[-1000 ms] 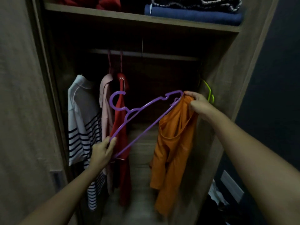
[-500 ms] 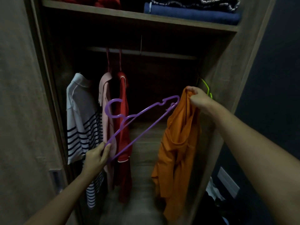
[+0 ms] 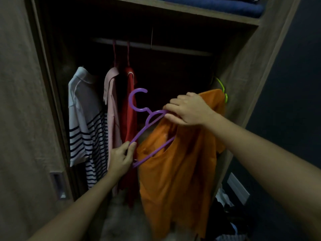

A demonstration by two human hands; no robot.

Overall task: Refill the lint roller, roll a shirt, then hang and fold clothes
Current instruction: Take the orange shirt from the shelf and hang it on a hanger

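Inside an open wardrobe, a person threads a purple hanger [image 3: 140, 132] into an orange shirt [image 3: 173, 171]. The left hand [image 3: 121, 159] pinches the hanger's near-left end between thumb and fingers. The right hand [image 3: 189, 110] closes its fingers around the hanger's shoulder just beside the hook, at the shirt's top edge. The hanger is tilted with its hook up, its right half inside the shirt. A striped shirt [image 3: 81, 119], a pink shirt [image 3: 112, 110] and a red garment [image 3: 128, 110] hang from the rail [image 3: 173, 49] at far left.
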